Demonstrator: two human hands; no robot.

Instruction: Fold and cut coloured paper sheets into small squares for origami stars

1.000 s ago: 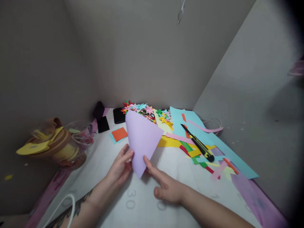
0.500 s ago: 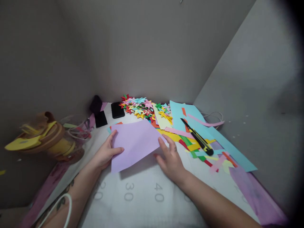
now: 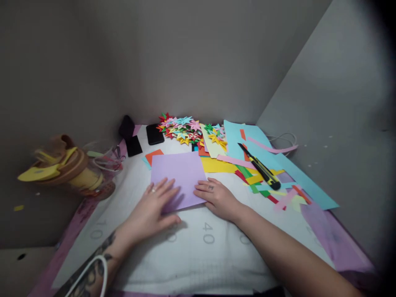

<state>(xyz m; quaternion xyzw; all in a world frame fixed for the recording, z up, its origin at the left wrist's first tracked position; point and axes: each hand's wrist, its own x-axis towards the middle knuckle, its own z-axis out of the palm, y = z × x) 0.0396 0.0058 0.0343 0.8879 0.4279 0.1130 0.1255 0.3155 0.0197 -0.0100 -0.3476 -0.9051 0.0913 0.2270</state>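
Observation:
A lilac paper square (image 3: 179, 171) lies flat on the white cutting mat (image 3: 192, 255). My left hand (image 3: 154, 208) rests palm down on its near left part, fingers spread flat. My right hand (image 3: 218, 198) presses its near right corner with flat, outstretched fingers. Neither hand grips anything. An orange paper square (image 3: 154, 156) pokes out from behind the lilac sheet.
A heap of folded paper stars (image 3: 182, 130) lies at the back. A yellow-black utility knife (image 3: 258, 167) sits on coloured strips and a light blue sheet (image 3: 297, 181) at the right. A black phone (image 3: 154, 134) lies at the back, a brown and yellow tape dispenser (image 3: 64, 169) stands at the left. Grey walls enclose the desk.
The lilac paper was held up on edge, then lowered and laid flat on the mat. Both hands moved onto it and now press it down.

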